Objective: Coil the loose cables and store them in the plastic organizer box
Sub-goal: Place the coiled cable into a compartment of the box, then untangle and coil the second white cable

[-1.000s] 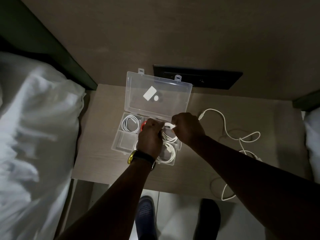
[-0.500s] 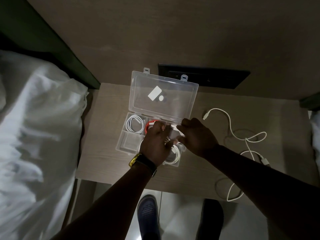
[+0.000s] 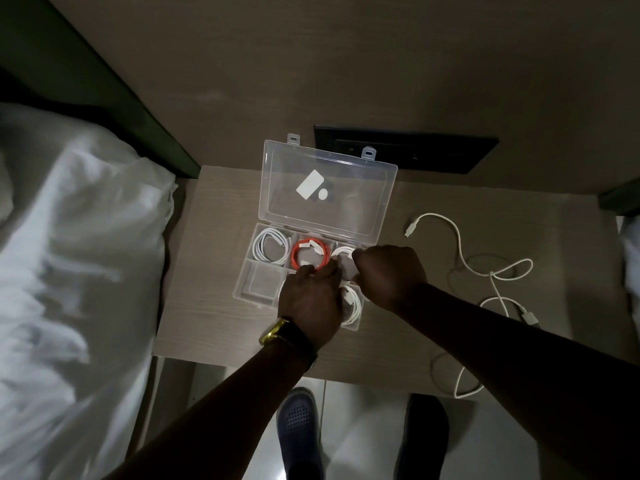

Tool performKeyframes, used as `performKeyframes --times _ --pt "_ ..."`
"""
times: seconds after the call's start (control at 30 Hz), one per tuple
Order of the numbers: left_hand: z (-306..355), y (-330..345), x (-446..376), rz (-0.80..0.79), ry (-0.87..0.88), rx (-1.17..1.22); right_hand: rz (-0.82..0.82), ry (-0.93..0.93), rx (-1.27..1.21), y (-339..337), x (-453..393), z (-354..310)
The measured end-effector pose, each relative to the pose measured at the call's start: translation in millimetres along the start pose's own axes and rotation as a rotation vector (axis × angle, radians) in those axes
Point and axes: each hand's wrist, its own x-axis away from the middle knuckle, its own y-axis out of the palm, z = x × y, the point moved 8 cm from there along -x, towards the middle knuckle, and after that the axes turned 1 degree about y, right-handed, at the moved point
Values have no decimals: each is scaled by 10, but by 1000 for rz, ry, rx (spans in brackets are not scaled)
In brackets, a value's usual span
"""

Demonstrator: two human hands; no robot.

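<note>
A clear plastic organizer box (image 3: pixel 247 284) lies on the bedside table with its lid (image 3: pixel 329 190) standing open. Its back row holds a white coil (image 3: pixel 272 249) at the left, an orange coil (image 3: pixel 310 256) in the middle and another white coil (image 3: pixel 344 252) at the right. My left hand (image 3: pixel 311 299) rests over the front middle of the box, fingers down in it. My right hand (image 3: pixel 389 273) is closed over the right compartments, pressing on the white coil there. More white cable (image 3: pixel 351 304) shows in the front right compartment. A loose white cable (image 3: pixel 460 258) sprawls on the table to the right.
The small wooden table (image 3: pixel 207 306) stands between a bed with white bedding (image 3: pixel 76 271) on the left and another white edge at the far right. A black socket panel (image 3: pixel 415 150) is on the wall behind the box. My shoes (image 3: pixel 299 424) show below the table's front edge.
Both hands have dropped lower into the box, and the orange coil is now uncovered. The white coil they held above the box now sits in the right back compartment.
</note>
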Motion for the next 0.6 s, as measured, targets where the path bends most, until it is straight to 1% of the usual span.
performKeyframes --times 0.1,0.2,0.3,0.4,0.5,0.57,0.6 --pt "21 184 19 -84 -73 -75 -1 -7 8 12 0 -25" --pt "98 318 -43 -163 -95 -100 15 -2 -3 31 -36 -47" --pt "107 310 -42 -166 -139 -39 25 5 -43 49 -35 -9" --pt "107 301 -30 -177 -94 -83 43 32 -156 54 63 108" --pt "101 224 -17 -152 -83 -49 119 141 -330 -41 150 372" --pt "116 142 18 -114 -82 -50 209 267 -447 -110 153 744" --pt "132 82 40 -80 -81 -57 246 317 -446 -129 151 951"
